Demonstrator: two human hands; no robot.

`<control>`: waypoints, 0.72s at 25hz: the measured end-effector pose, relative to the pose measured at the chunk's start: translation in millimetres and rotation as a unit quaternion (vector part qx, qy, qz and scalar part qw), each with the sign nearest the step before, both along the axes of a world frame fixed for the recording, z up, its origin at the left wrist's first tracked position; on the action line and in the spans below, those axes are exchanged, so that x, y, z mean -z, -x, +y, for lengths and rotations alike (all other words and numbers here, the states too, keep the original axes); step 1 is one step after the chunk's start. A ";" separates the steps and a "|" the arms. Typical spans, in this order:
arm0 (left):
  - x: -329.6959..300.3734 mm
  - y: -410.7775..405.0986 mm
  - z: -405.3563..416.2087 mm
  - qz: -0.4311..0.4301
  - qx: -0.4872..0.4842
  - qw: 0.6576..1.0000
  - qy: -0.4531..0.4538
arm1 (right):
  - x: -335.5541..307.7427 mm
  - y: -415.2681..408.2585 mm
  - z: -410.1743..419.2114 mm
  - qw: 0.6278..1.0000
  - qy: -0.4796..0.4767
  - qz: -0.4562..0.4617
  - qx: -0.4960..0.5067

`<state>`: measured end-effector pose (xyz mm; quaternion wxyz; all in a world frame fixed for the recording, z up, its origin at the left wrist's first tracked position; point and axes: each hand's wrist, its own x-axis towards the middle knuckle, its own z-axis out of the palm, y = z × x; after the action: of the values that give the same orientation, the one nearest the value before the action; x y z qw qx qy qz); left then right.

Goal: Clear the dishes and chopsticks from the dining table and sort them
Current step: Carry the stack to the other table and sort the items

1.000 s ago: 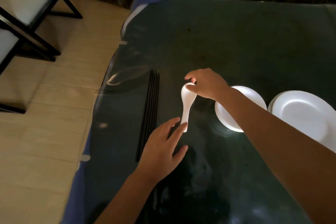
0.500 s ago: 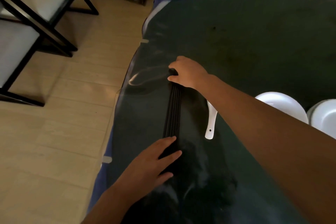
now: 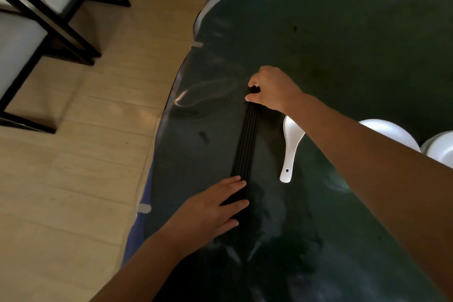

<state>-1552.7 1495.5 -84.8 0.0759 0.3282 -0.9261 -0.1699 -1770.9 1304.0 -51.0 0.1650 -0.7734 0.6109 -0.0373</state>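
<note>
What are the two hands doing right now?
Left hand: open, fingers flat on the black chopsticks.
Right hand: fingers curled round the chopsticks' far end.

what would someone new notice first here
Two bare hands frame a tight row of black chopsticks on the dark table: the right hand at the far end, the left hand flat over the near end. Just right of the row lies a white spoon, bright against the dark top. At the right edge, partly behind the right forearm, are a white bowl and plates.
</note>
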 end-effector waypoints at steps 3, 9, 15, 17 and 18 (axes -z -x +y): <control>-2.9 7.9 -1.7 -0.011 0.004 1.000 0.005 | -0.7 4.8 0.1 1.000 -0.006 0.014 -0.012; -4.6 18.0 5.0 0.007 -0.012 1.000 0.000 | -3.2 13.2 7.9 0.999 -0.006 0.027 -0.031; -2.4 17.8 12.6 -0.081 0.000 0.995 0.052 | 3.1 30.1 28.3 0.992 -0.014 0.087 -0.088; 1.4 17.5 15.1 -0.122 0.007 0.990 0.071 | 4.7 29.8 30.8 0.987 -0.009 0.115 -0.108; 3.3 16.6 16.0 -0.131 0.008 0.989 0.071 | 4.6 29.9 30.6 0.988 -0.003 0.114 -0.106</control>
<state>-1569.3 1511.5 -88.0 -0.0244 0.3342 -0.9403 -0.0595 -1800.7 1334.5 -55.6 0.0995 -0.8325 0.5404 0.0705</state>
